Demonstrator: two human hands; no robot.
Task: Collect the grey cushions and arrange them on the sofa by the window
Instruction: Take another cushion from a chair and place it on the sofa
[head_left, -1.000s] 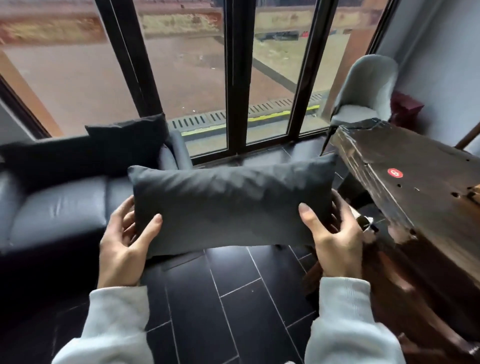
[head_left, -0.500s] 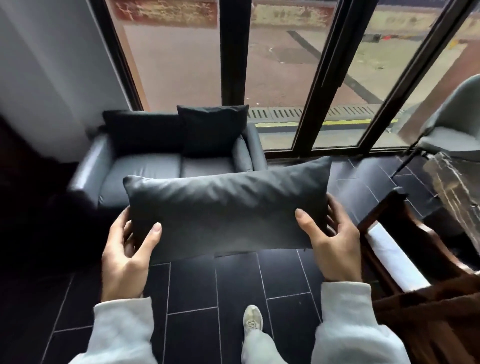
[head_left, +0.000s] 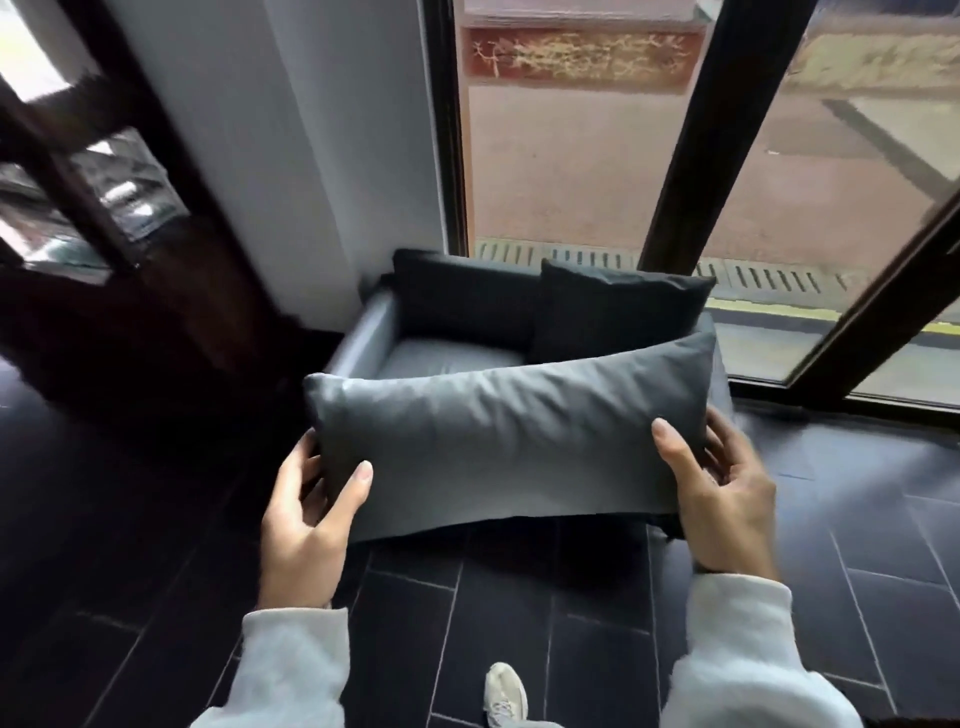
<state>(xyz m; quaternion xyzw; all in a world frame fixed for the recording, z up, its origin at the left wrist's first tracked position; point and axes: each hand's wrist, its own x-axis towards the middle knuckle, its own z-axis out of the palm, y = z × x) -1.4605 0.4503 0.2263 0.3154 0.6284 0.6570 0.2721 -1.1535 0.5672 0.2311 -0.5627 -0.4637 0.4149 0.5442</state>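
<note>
Closer now, we grip the grey cushion (head_left: 511, 441) in both hands, left hand (head_left: 306, 525) and right hand (head_left: 722, 499), carrying it toward the sofa (head_left: 447, 358) at twelve o'clock, where we judge it must next be set down on the seat.

Grey oblong cushion (head_left: 511, 441) held level before grey sofa (head_left: 374, 332).

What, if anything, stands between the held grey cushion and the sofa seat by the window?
Nothing visible does. Left hand and right hand hold the grey cushion just before the sofa. Only bare dark floor shows below. Two dark cushions lean on the backrest; the seat's left part is bare, the rest hidden by the held cushion.
</note>
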